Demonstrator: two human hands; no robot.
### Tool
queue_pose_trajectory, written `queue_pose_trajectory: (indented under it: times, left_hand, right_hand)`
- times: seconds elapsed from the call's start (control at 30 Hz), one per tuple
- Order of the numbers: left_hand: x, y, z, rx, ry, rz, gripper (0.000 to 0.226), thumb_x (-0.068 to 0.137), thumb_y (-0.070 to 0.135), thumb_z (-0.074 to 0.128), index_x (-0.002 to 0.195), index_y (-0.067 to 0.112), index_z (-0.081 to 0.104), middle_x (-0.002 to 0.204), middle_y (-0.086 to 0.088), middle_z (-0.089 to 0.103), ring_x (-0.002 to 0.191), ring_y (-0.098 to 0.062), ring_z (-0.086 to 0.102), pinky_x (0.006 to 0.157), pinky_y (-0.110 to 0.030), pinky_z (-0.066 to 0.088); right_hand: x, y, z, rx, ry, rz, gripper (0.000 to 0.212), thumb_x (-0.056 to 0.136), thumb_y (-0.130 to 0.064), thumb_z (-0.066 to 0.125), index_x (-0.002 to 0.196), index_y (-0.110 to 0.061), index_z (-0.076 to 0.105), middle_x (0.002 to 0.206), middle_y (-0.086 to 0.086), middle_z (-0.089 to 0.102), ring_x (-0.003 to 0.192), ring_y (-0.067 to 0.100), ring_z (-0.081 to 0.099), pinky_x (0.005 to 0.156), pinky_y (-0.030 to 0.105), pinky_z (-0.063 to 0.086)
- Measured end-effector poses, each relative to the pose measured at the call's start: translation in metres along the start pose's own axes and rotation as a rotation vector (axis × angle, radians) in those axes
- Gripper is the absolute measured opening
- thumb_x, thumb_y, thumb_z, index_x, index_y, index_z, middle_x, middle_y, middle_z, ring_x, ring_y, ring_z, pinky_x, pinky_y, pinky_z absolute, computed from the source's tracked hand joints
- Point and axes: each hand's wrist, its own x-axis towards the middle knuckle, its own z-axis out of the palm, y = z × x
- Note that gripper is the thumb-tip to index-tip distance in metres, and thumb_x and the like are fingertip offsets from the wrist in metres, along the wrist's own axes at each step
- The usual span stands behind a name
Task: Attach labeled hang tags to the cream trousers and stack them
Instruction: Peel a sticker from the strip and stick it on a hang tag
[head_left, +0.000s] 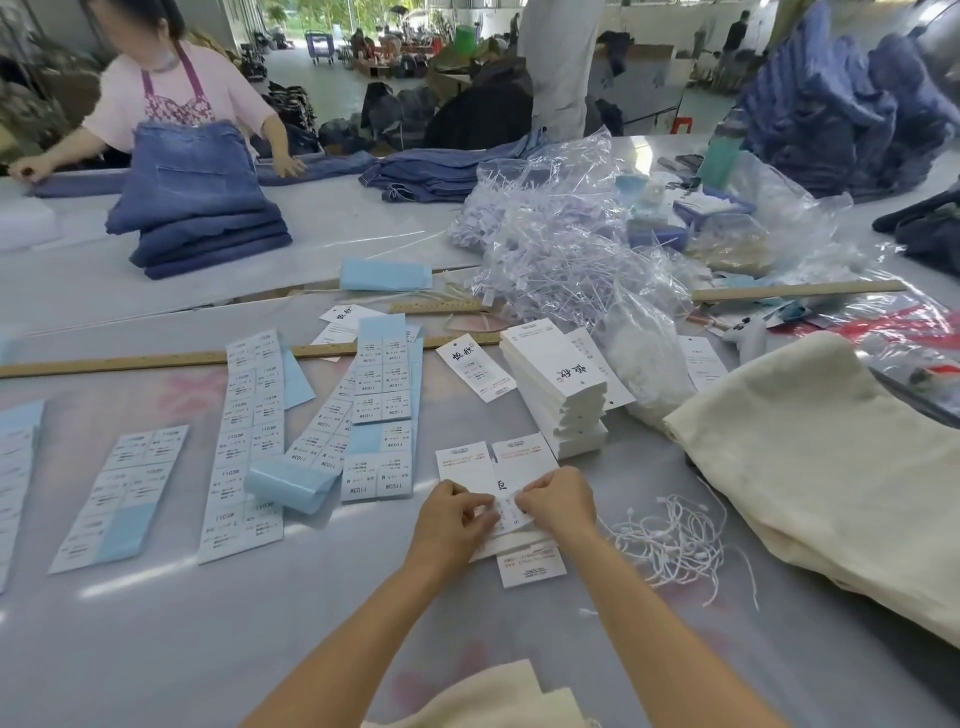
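Observation:
My left hand (457, 517) and my right hand (558, 501) meet over a white hang tag (501, 480) on the table, both pinching a small sticker label (506, 508) on the tag. More tags lie under and below it (530, 564). A tall stack of white hang tags (558, 395) stands just beyond. Sticker label sheets (252, 426) on blue backing spread to the left. A bunch of white tag strings (675, 545) lies right of my hands. Folded cream trousers (831, 467) are piled at the right; more cream cloth (498, 696) sits at the near edge.
A long wooden ruler (156, 361) crosses the table. A clear bag of plastic tag fasteners (561, 244) sits behind the tags. A stack of blue jeans (202, 218) stands far left, where another person works. More denim is piled at the far right (841, 104).

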Motion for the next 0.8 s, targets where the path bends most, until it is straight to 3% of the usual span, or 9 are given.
queue_pose_trajectory:
  times: [0.13,0.27,0.57,0.67,0.8]
  left_hand:
    - [-0.002,0.000,0.001,-0.011,0.000,-0.001,0.032,0.080,0.021,0.074,0.110,0.008,0.070,0.094,0.000,0.047,0.075,-0.005,0.046,0.064,-0.003,0.035]
    - [-0.005,-0.001,0.002,0.075,-0.021,0.077,0.030,0.084,0.024,0.070,0.108,0.007,0.071,0.097,0.000,0.045,0.086,-0.013,0.049,0.073,-0.010,0.034]
    - [-0.008,0.000,0.002,0.083,-0.019,0.125,0.027,0.088,0.021,0.065,0.105,0.000,0.070,0.098,-0.006,0.043,0.085,-0.016,0.046,0.078,-0.019,0.039]
    - [-0.008,0.000,0.002,0.079,-0.017,0.118,0.027,0.089,0.022,0.064,0.105,0.000,0.069,0.099,-0.006,0.044,0.084,-0.015,0.046,0.076,-0.014,0.036]
    - [-0.008,0.001,0.001,0.101,-0.028,0.131,0.028,0.090,0.023,0.063,0.105,0.001,0.069,0.100,-0.006,0.044,0.086,-0.017,0.048,0.079,-0.018,0.039]
  right_hand:
    - [-0.006,-0.003,0.001,-0.059,0.031,-0.045,0.011,0.080,-0.010,0.063,0.082,-0.004,0.072,0.090,0.010,0.072,0.090,0.026,0.066,0.074,0.030,0.052]
    - [-0.008,-0.003,0.003,-0.101,0.029,-0.069,0.007,0.075,-0.014,0.070,0.081,-0.010,0.070,0.093,0.006,0.072,0.092,0.023,0.065,0.075,0.028,0.051]
    - [-0.011,-0.007,0.007,-0.329,0.076,-0.117,0.051,0.073,-0.035,0.078,0.113,-0.017,0.052,0.113,0.006,0.064,0.113,0.029,0.051,0.081,0.032,0.042]
    - [-0.013,-0.010,0.006,-0.370,0.080,-0.106,0.051,0.074,-0.036,0.078,0.113,-0.018,0.052,0.116,0.006,0.061,0.115,0.029,0.046,0.083,0.034,0.042]
    - [-0.010,-0.005,-0.001,-0.336,0.058,-0.072,0.045,0.069,-0.040,0.081,0.100,-0.020,0.056,0.115,0.002,0.052,0.110,0.027,0.049,0.081,0.034,0.046]
